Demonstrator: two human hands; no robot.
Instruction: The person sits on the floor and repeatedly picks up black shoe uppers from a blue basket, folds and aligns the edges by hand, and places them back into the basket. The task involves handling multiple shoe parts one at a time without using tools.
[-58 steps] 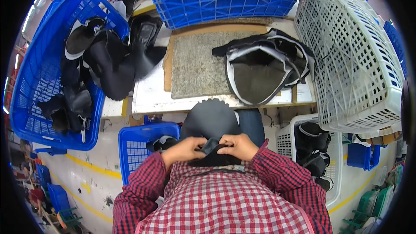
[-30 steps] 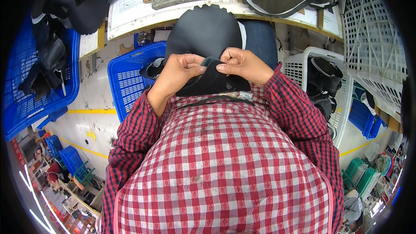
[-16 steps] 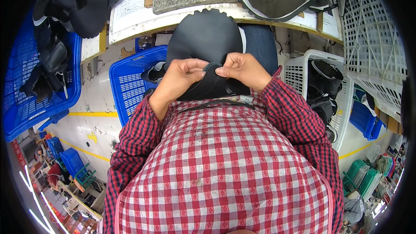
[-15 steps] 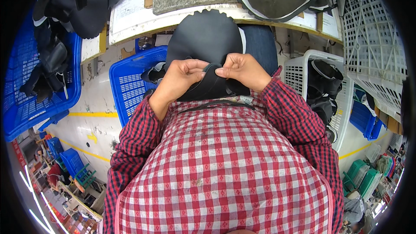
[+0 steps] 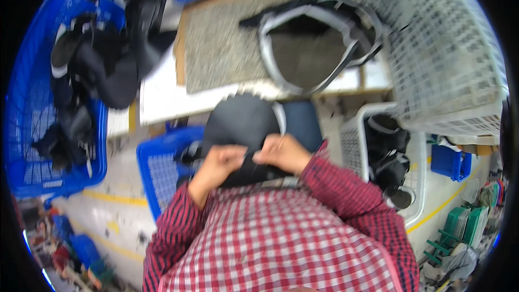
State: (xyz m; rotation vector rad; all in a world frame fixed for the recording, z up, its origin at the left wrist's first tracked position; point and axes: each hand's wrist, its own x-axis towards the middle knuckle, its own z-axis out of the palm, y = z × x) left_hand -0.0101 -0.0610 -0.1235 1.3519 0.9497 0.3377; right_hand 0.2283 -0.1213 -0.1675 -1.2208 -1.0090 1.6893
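Bare hands (image 5: 220, 164) curl over a smooth, rounded, scallop-edged black piece (image 5: 242, 120).

Smooth black piece (image 5: 241, 120) spread on the lap (image 5: 304, 124), far edge scalloped (near part blurred)

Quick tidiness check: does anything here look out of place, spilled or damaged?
Slightly: at the left, some black pieces hang over the rim of the blue basket toward the table. Nothing looks spilled. Blur hides any small damage to the scalloped black piece near the right hand.
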